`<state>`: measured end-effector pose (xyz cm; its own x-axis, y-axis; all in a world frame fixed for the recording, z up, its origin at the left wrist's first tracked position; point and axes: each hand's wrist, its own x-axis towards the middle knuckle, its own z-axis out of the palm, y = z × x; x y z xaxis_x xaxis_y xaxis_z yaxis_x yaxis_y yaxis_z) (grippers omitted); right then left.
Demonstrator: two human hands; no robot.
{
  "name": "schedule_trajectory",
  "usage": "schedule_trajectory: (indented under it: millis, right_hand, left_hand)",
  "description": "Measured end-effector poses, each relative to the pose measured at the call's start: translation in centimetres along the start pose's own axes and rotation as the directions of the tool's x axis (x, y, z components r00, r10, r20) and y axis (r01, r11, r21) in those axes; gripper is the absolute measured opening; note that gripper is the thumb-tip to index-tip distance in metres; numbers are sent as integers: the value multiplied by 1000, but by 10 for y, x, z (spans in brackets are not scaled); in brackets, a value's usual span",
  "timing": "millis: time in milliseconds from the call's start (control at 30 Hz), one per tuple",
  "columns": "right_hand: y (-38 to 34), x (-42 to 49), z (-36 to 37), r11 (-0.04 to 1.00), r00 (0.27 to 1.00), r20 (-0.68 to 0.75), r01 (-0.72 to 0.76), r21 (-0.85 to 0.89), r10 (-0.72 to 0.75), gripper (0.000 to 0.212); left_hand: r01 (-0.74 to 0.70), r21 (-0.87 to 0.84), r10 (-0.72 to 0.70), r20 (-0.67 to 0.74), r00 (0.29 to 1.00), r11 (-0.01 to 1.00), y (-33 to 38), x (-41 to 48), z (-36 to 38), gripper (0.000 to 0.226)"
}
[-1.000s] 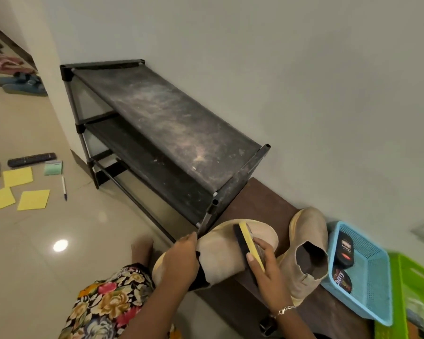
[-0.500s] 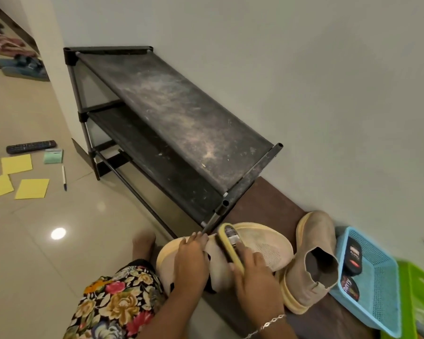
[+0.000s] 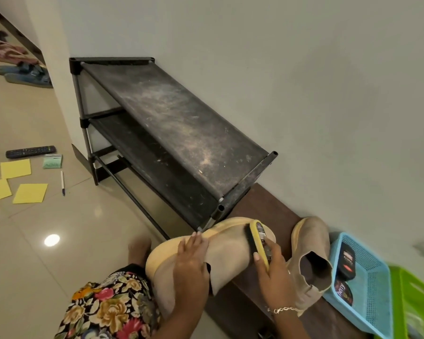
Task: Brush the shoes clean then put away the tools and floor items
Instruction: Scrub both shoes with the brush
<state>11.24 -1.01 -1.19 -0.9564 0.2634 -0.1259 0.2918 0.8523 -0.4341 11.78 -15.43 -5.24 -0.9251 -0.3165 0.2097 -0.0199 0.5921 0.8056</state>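
The left hand [image 3: 191,263] lies over the shoe [image 3: 230,255] with its fingers nearly straight and close together, pressing rather than gripping, probably to pin it against the lap so that it does not twist under the strokes; the shoe rests tilted on its side, yellow sole towards the shoe rack [image 3: 181,123], so that its pale flank faces up; the right hand [image 3: 277,272] is closed round the brush [image 3: 260,243], fingers wrapped over its yellow back, the dark bristles touching the shoe near the toe; the second shoe [image 3: 309,265] stands upright on the bench [image 3: 267,199] just beside that hand, within easy reach, likely waiting for its turn; next to it the blue basket [image 3: 377,302] holds dark polish containers [image 3: 346,261], and looks like the place where the brush belongs afterwards; a green basket [image 3: 416,302] touches its far side; well apart on the floor lie a remote [image 3: 31,150], yellow papers [image 3: 30,193] and a pen [image 3: 62,182], not yet gathered; by my reading the work is in the brushing step, with the tidying of the tools and the floor things still to come.
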Motion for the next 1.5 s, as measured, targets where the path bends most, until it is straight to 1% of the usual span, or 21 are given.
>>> schedule_trajectory:
  millis: [33, 67, 133, 233, 367, 433, 500, 600, 667, 700, 733, 800, 867, 967, 1067, 1167, 1233, 1267, 1367, 1433, 1500]
  right_hand:
    - [0, -2, 0, 995, 1000, -3, -10, 100, 10, 43]
    - [0, -4, 0, 976, 1000, 10, -7, 219, 5, 42]
    - [1, -5, 4, 903, 999, 44, -2, 429, -19, 40]
    - [6, 1, 11, 857, 996, 80, -15, 515, -30, 44]
    - [-3, -10, 14, 931, 991, -31, 131, 341, -128, 48]
    - [-17, -25, 17, 940, 938, 93, 325, 105, -334, 50]
    - [-20, -24, 17, 887, 886, 253, 434, -160, -388, 52]
    - [-4, 12, 3, 926, 979, 104, 198, -321, -174, 51]
    - [-2, 24, -3, 931, 995, 38, 95, -352, -87, 51]
    - [-6, 22, 0, 930, 992, 78, 119, -348, -98, 51]
    - [-12, 12, 7, 924, 976, 147, 201, -326, -161, 52]
    - [-24, -18, 19, 861, 869, 360, 442, -252, -341, 63]
    - [-19, -17, 15, 812, 835, 387, 512, -281, -392, 62]
    - [1, 33, -3, 836, 949, 216, 307, -456, -230, 48]
    - [-4, 39, 0, 876, 973, 171, 213, -433, -152, 50]
    - [-20, -10, 17, 860, 838, 398, 473, -193, -372, 71]
    - [-16, -8, 13, 795, 791, 416, 566, -218, -449, 82]
    - [-10, 7, 7, 758, 804, 401, 571, -316, -438, 70]
    - [6, 61, -15, 813, 953, 235, 288, -505, -191, 50]
    - [2, 70, -15, 871, 984, 147, 162, -464, -104, 51]
    - [-12, 43, 2, 913, 947, 264, 264, -312, -184, 48]
  left_hand:
    - [-70, 56, 69, 28, 997, 996, -6, 3, 1, 46]
    - [-128, 8, 127, 76, 989, 992, -8, 3, 4, 44]
    - [-269, 72, 266, 58, 962, 960, -4, 3, 1, 45]
    - [-389, 128, 383, 74, 921, 912, -11, 3, 4, 43]
    - [-399, 233, 359, 195, 913, 887, -22, -3, 13, 44]
    - [-385, 210, 342, 214, 915, 899, -29, -4, 19, 41]
    - [-349, 212, 300, 233, 925, 913, -34, -4, 20, 39]
    - [-347, 288, 316, 149, 937, 893, -40, -4, 26, 30]
    - [-335, 285, 318, 106, 942, 898, -37, -2, 26, 29]
    - [-319, 282, 308, 84, 948, 905, -39, -4, 29, 32]
    - [-288, 274, 279, 71, 958, 917, -40, -4, 29, 37]
    - [-217, 216, 209, 61, 976, 952, -42, -4, 28, 42]
    - [-162, 185, 152, 68, 986, 969, -44, -3, 28, 31]
    - [-120, 120, 111, 80, 991, 985, -38, -3, 23, 39]
    - [-49, 14, 47, 86, 995, 999, -36, 0, 24, 38]
    - [-8, -22, 11, 148, 989, 1000, -35, 3, 20, 31]
    - [30, -51, -21, 167, 986, 998, -36, 8, 19, 32]
    - [46, -71, -32, 184, 982, 996, -35, 10, 18, 35]
    - [-43, -57, 51, 147, 988, 997, -35, 10, 20, 39]
    - [-87, -46, 91, 117, 989, 995, -35, 14, 20, 38]
    - [-129, -35, 132, 139, 981, 991, -36, 16, 20, 34]
